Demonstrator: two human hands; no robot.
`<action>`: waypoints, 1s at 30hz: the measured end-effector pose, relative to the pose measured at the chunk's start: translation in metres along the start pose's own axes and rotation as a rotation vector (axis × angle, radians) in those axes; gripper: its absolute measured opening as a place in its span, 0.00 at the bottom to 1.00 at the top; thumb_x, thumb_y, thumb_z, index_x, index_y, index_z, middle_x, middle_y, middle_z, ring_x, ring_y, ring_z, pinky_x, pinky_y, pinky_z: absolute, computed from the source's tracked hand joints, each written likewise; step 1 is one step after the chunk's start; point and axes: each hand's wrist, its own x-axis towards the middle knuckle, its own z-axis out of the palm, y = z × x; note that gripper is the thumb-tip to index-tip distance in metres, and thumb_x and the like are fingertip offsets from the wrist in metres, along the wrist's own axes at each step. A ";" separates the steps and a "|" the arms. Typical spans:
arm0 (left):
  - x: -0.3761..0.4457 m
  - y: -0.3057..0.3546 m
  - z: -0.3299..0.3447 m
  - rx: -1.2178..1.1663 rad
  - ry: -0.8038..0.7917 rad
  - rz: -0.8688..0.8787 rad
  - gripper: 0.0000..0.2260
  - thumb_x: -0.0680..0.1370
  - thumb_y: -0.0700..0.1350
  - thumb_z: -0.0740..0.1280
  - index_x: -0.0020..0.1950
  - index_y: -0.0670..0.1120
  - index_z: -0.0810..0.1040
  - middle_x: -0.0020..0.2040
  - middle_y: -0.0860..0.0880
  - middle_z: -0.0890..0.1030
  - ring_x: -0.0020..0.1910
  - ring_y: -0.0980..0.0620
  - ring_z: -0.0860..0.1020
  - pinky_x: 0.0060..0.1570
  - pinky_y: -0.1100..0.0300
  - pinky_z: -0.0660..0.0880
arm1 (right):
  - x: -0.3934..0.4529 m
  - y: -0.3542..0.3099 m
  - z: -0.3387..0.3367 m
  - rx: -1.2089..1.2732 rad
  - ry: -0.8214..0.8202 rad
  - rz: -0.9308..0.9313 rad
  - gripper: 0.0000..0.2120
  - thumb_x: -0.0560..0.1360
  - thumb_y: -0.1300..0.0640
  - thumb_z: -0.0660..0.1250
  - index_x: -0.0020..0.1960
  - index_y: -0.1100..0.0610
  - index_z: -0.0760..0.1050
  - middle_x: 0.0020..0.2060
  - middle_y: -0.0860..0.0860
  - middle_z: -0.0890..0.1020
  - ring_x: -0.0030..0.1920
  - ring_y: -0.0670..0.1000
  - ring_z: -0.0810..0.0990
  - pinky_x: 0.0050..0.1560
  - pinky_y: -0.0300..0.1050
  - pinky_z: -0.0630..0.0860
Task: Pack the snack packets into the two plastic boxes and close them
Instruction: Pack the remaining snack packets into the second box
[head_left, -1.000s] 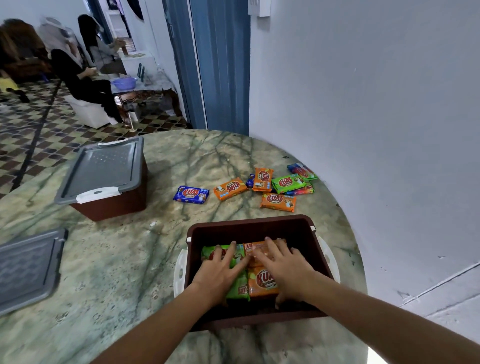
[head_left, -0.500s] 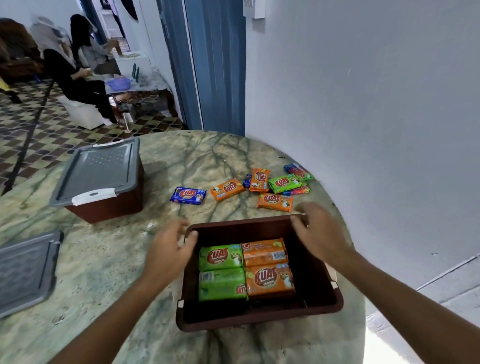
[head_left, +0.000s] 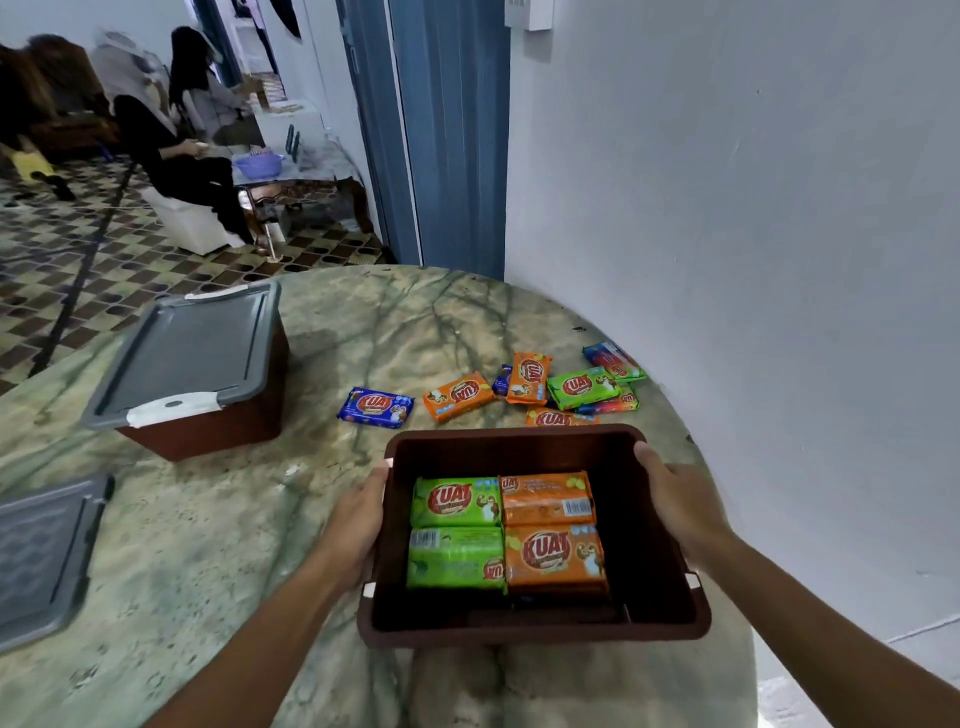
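Note:
An open brown plastic box (head_left: 660, 618) sits at the near edge of the marble table. Inside lie two green snack packets (head_left: 456, 530) on the left and two orange ones (head_left: 551, 530) on the right. My left hand (head_left: 358, 525) grips the box's left side and my right hand (head_left: 675, 499) grips its right side. Loose packets lie beyond the box: a blue one (head_left: 376, 408), an orange one (head_left: 457, 396) and a mixed pile (head_left: 576, 384). A second brown box (head_left: 208, 431) with a grey lid (head_left: 187, 353) on it stands at the far left.
A loose grey lid (head_left: 41, 551) lies at the table's left edge. The white wall (head_left: 753, 260) runs close along the table's right side. People sit in the room beyond, past a blue door frame (head_left: 447, 135). The green marble table (head_left: 208, 571) is round.
Both hands left the packets inside the box and took hold of its left and right sides. The box has shifted and now looks slightly raised and nearer to me.

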 end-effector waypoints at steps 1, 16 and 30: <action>0.007 0.006 0.007 0.006 -0.008 -0.014 0.22 0.80 0.57 0.59 0.51 0.41 0.82 0.47 0.38 0.84 0.46 0.38 0.83 0.50 0.36 0.77 | 0.006 -0.006 -0.004 0.005 0.011 -0.002 0.33 0.76 0.35 0.57 0.50 0.67 0.79 0.45 0.62 0.83 0.45 0.60 0.82 0.49 0.55 0.77; 0.117 0.102 0.165 1.048 -0.068 0.552 0.14 0.72 0.52 0.70 0.53 0.50 0.73 0.48 0.47 0.80 0.47 0.46 0.78 0.44 0.54 0.74 | 0.164 -0.069 0.000 -0.690 -0.192 -0.620 0.23 0.72 0.58 0.71 0.66 0.54 0.72 0.63 0.55 0.76 0.62 0.56 0.74 0.59 0.48 0.72; 0.201 0.083 0.232 1.346 -0.157 0.392 0.37 0.59 0.47 0.80 0.64 0.47 0.66 0.59 0.42 0.76 0.55 0.44 0.75 0.46 0.54 0.76 | 0.231 -0.065 0.041 -1.162 -0.185 -0.765 0.30 0.64 0.48 0.76 0.63 0.54 0.71 0.57 0.54 0.78 0.58 0.55 0.75 0.56 0.50 0.75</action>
